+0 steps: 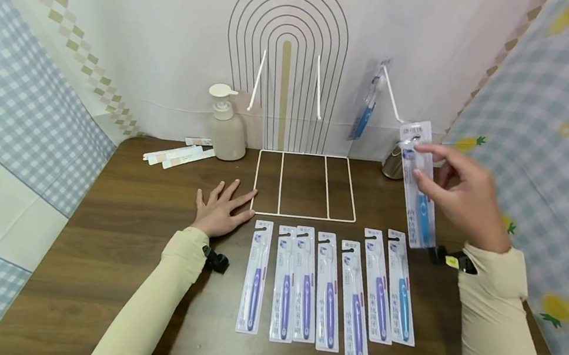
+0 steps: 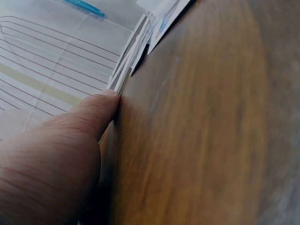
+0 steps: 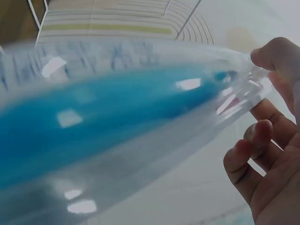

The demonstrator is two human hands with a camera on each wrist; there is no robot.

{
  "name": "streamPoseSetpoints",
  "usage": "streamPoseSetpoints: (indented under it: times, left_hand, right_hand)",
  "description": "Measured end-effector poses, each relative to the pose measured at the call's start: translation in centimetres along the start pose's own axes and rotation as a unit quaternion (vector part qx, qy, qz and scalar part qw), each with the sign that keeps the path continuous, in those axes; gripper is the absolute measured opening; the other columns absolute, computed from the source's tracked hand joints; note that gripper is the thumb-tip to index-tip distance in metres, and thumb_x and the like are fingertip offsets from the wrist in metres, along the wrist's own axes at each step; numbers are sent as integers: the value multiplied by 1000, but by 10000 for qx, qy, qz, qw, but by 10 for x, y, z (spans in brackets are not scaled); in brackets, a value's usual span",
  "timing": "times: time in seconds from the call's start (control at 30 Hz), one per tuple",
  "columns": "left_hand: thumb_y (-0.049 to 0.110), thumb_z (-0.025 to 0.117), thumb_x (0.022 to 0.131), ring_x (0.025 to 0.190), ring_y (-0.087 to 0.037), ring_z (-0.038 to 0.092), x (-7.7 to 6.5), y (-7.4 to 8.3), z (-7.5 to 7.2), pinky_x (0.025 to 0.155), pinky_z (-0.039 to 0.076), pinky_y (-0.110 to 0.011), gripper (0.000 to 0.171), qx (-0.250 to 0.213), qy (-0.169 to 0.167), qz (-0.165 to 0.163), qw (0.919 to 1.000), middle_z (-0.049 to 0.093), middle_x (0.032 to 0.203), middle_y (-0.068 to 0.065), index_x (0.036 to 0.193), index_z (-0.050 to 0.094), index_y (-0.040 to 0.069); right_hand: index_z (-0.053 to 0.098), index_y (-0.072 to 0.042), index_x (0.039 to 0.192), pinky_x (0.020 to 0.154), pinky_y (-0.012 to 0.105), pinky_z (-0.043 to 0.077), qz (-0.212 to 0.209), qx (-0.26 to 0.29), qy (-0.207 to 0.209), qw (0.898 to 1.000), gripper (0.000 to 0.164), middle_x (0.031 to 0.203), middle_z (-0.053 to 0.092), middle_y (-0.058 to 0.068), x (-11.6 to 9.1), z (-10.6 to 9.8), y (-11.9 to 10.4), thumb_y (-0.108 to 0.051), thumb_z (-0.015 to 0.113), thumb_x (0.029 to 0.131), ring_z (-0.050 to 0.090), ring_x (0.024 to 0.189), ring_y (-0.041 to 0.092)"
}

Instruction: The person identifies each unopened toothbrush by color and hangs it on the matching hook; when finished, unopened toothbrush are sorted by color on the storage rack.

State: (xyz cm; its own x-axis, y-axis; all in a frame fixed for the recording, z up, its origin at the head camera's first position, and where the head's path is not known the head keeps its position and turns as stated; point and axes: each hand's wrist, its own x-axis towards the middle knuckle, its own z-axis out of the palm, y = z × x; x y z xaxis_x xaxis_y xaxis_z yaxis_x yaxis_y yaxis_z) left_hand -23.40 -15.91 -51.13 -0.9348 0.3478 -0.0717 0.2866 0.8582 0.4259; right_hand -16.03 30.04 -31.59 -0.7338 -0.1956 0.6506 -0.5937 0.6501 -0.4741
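Note:
My right hand (image 1: 461,190) pinches a packaged blue toothbrush (image 1: 422,218) between thumb and fingers near its upper half. The top of that pack is at the tip of the right prong (image 1: 392,93) of a white wire rack; I cannot tell whether the prong passes through it. Another packaged blue toothbrush (image 1: 363,119) hangs further back on the same prong. With fingers spread, my left hand (image 1: 219,211) rests on the table, fingertips and thumb touching the left side of the rack's wire base (image 1: 302,217). In the right wrist view, the held blister pack (image 3: 117,117) looms large and blurred.
A row of packaged toothbrushes lies in front of the rack, several purple ones (image 1: 329,301) and one blue (image 1: 401,310). Behind are a pump bottle (image 1: 228,132), flat paper strips (image 1: 180,156) and a metal cup (image 1: 394,162). Two other prongs (image 1: 319,87) jut forward. Cloth hangs around the table.

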Motion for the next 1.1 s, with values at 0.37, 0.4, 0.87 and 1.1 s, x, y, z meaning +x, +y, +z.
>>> streamPoseSetpoints:
  times: [0.37,0.4,0.87,1.1]
  left_hand:
    - [70,46,104,162,-38,1,-1,1,0,115,-20,-73,65,-37,-35,-50,10000,10,178,-1,164,34,49]
    - [70,46,104,162,-38,1,-1,1,0,115,-20,-73,65,-18,-37,-59,10000,10,178,0,164,34,49]
    - [70,45,104,162,-38,2,2,-3,1,115,-20,-74,64,96,-21,-34,9999,10,178,-1,164,33,50]
    - [67,47,105,162,-38,2,-1,2,-4,115,-19,-74,63,52,-19,-69,10000,11,178,-2,164,34,48]
  right_hand:
    - [74,2,125,52,21,30,-105,334,187,9992,42,64,46,4,24,17,1,16,75,85,39,59,7]
    - [74,2,125,52,21,29,-100,357,205,9991,42,63,46,4,24,18,4,16,75,85,39,58,7]
    - [77,-2,125,53,22,31,-165,350,320,9987,43,86,56,8,19,26,14,13,76,85,39,59,7]
    - [75,1,124,55,21,31,-49,189,459,9988,42,89,57,11,20,28,1,15,74,85,38,61,6]
